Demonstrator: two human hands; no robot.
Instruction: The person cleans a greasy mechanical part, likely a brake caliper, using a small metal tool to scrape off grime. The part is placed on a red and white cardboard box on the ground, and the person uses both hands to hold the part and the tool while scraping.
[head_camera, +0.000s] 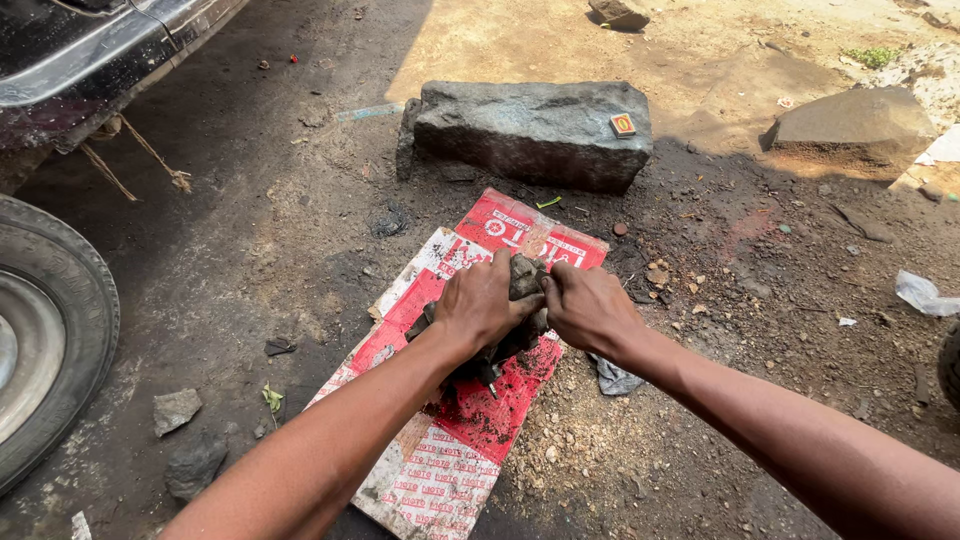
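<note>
Head view, frame centre: left hand (482, 305) and right hand (588, 308) both clamped on dark, grimy, lumpy metal part (524, 276), resting on red-and-white flattened cardboard sheet (455, 470) over dirt ground. Part looks heavy, rigid, likely greasy; best gripped on its 2 opposite flanks. Grey rectangular stone block (530, 130) upper centre; black vehicle tyre (60, 320) left edge.

Dark grimy lump (522, 285), gripped between both hands, over red-white cardboard (470, 420)

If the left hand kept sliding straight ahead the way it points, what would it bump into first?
Past the grimy part it grips, the left hand points up the red and white cardboard toward the big grey stone block, probably the first obstacle; depth is unclear.
</note>
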